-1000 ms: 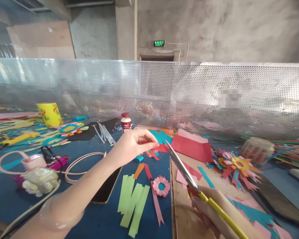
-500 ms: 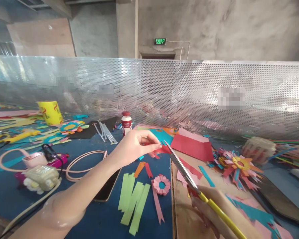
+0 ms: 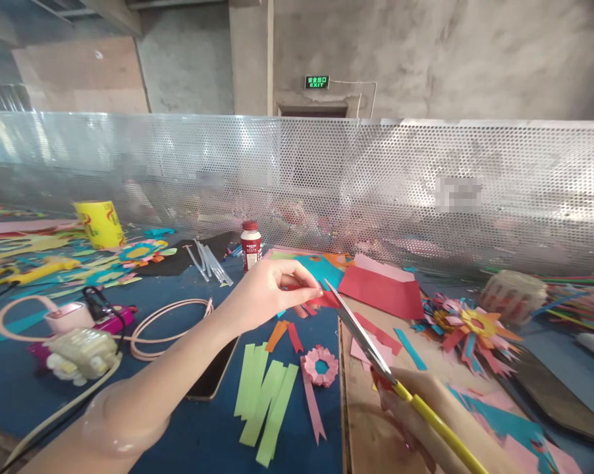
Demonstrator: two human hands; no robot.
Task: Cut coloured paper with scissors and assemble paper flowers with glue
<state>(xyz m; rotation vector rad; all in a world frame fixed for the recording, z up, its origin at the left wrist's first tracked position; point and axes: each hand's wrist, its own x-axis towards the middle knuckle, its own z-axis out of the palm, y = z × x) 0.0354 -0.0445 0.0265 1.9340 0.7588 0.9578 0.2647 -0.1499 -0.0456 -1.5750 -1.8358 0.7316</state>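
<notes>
A person works at a blue table (image 3: pixel 198 438) strewn with coloured paper. The left hand (image 3: pixel 283 289), arm stretched across from the near left, pinches a red slip (image 3: pixel 325 300) between thumb and finger, just above the middle of the table. The right hand (image 3: pixel 405 421), at the near right, is closed round the yellow handles of long scissors (image 3: pixel 369 349); their blades slant far and left, the tips at the red slip, though I cannot tell whether they touch it. Under the scissors lies a brown board (image 3: pixel 363 431). Left of it, on the blue surface, are overlapping green strips (image 3: pixel 262 398) and a pink rosette (image 3: pixel 321 352) with a notched tail pointing near. A phone (image 3: pixel 211 382) is partly hidden below the left forearm. Beyond the hands lie a blue sheet (image 3: pixel 321 268) and, to its right, a large red sheet (image 3: pixel 380 293). A bottle (image 3: pixel 251 248) stands upright at the far middle, a yellow roll (image 3: pixel 99 227) at the far left. On the right sits a many-coloured paper flower (image 3: pixel 475 326). A perforated screen (image 3: pixel 301 178) runs along the far side.
</notes>
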